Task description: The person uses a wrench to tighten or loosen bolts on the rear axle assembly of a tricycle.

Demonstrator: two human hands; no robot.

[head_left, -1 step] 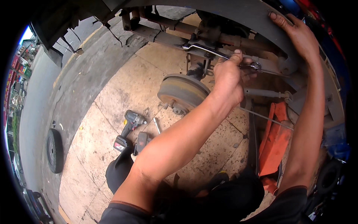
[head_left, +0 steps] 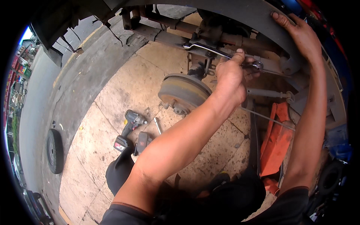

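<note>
My left hand (head_left: 230, 77) is closed around the middle of a shiny double-ended ring spanner (head_left: 206, 47), thumb along the top. One ring end sits at a bolt (head_left: 194, 36) by the leaf spring (head_left: 161, 36); whether it is fully seated is hard to see. The other ring sticks out past my fingers. Higher up at the right, my right hand (head_left: 303, 39) grips the edge of a grey fender (head_left: 249, 22), its thumb on the near face and its other fingers mostly hidden. Below the spring is a rusty brake drum (head_left: 183, 91).
A cordless impact wrench (head_left: 131, 123), a battery pack (head_left: 143, 141) and a metal socket bar (head_left: 157, 125) lie on the stained floor (head_left: 108, 97). An orange stand (head_left: 275, 144) is under the vehicle at right. A wheel (head_left: 55, 152) lies at far left, beside the road.
My left hand and the near end of the spanner have shifted very slightly to the right. The right hand keeps its place on the fender.
</note>
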